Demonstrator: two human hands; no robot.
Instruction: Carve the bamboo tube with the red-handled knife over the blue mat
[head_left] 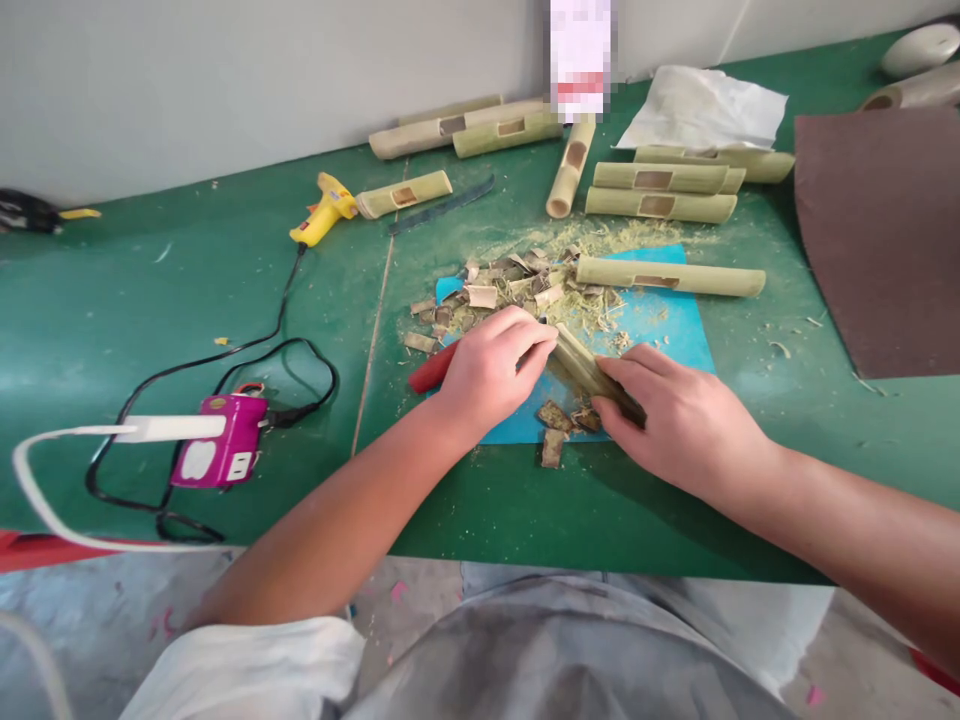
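My left hand (496, 365) is closed around a tool with a red handle (433, 369), whose end sticks out to the left; the rest of it is mostly hidden. Its fingertips meet the upper end of a bamboo tube (583, 365). Wrapped round the lower right part of that tube is my right hand (667, 415). The tube lies slantwise over a blue sheet (694, 340). Bamboo chips (482, 296) and shavings are heaped just beyond my hands, and a few dark chips (553, 447) lie near the sheet's front edge.
Behind the sheet are a cut bamboo tube (705, 278) and several stacked tubes (705, 207). A yellow glue gun (328, 212), a dark blade (442, 206) and a purple power adapter (217, 440) with cords lie left. A brown board (881, 240) sits right on the green table (450, 510).
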